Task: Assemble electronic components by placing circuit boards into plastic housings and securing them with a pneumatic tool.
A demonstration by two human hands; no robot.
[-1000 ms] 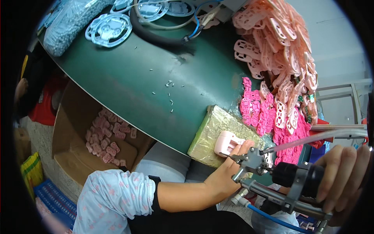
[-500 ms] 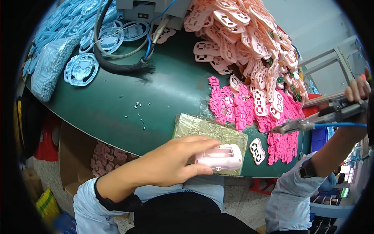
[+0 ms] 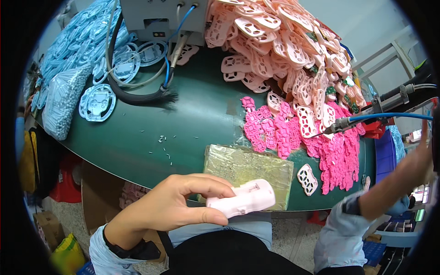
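Note:
My left hand (image 3: 183,201) is closed on a pale pink plastic housing (image 3: 252,199), thumb on the near side and fingers on the far side. It holds the housing tilted over the near edge of a yellowish block wrapped in clear film (image 3: 250,167). At the far right, my right hand (image 3: 418,158) is raised beside a powered screwdriver (image 3: 353,123), its fingers smeared and partly cut off by the picture's rim. The screwdriver has a blue air hose and its tip points left over the bright pink parts. A pale pink frame with oval holes (image 3: 307,179) lies right of the block.
Bright pink rubbery keypads (image 3: 337,158) and a tall heap of pale pink shells (image 3: 279,41) fill the right side. Small metal pins (image 3: 161,138) lie scattered on the green table (image 3: 183,119). Blue parts (image 3: 97,102), a filled clear bag (image 3: 64,103) and a cabled machine (image 3: 160,18) stand at the back left.
My left hand has tilted the housing and lifted it toward the block's near edge. My right hand has dropped lower, away from the screwdriver's body, which has swung up a little.

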